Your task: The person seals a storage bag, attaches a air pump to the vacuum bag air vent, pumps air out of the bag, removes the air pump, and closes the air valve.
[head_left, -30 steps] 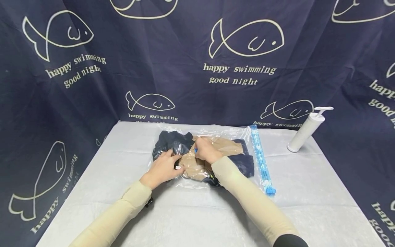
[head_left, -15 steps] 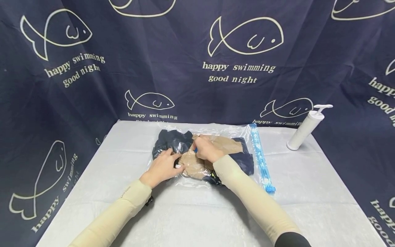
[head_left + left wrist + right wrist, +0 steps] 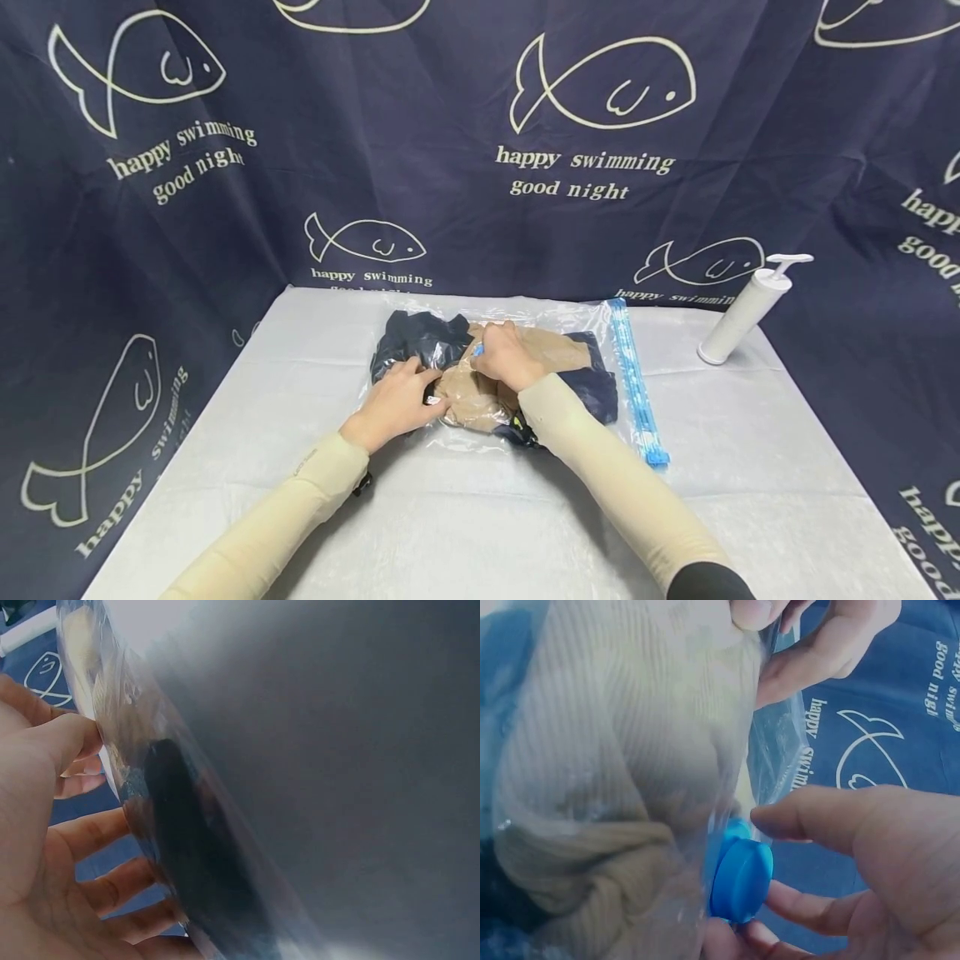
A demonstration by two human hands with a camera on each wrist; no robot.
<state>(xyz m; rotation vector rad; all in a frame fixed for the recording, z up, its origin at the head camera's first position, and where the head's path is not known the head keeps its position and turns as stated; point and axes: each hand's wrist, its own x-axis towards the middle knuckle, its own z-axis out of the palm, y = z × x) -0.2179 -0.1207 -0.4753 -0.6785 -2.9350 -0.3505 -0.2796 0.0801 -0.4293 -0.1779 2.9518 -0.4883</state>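
A clear vacuum storage bag [image 3: 442, 446] lies flat with folded clothes inside: a black garment [image 3: 416, 337], a tan ribbed garment [image 3: 555, 350] and a dark navy piece [image 3: 588, 396]. My left hand [image 3: 397, 404] rests on the bag's left part, fingers spread over the plastic. My right hand [image 3: 506, 358] is at the middle of the bag, its fingers and thumb curled round a blue valve cap [image 3: 742, 881]. In the right wrist view the cap stands tilted against a second blue round part [image 3: 735, 829], the valve on the plastic.
The bag's blue zip strip [image 3: 633, 375] runs along its right side, with a blue slider [image 3: 657, 459] at the near end. A white hand pump [image 3: 742, 317] stands upright at the table's back right. A dark blue fish-print curtain [image 3: 465, 125] surrounds the pale table [image 3: 480, 533].
The fingers of my right hand have shifted slightly round the blue cap, and more of the cap shows beside them. My left hand stays in place on the bag.
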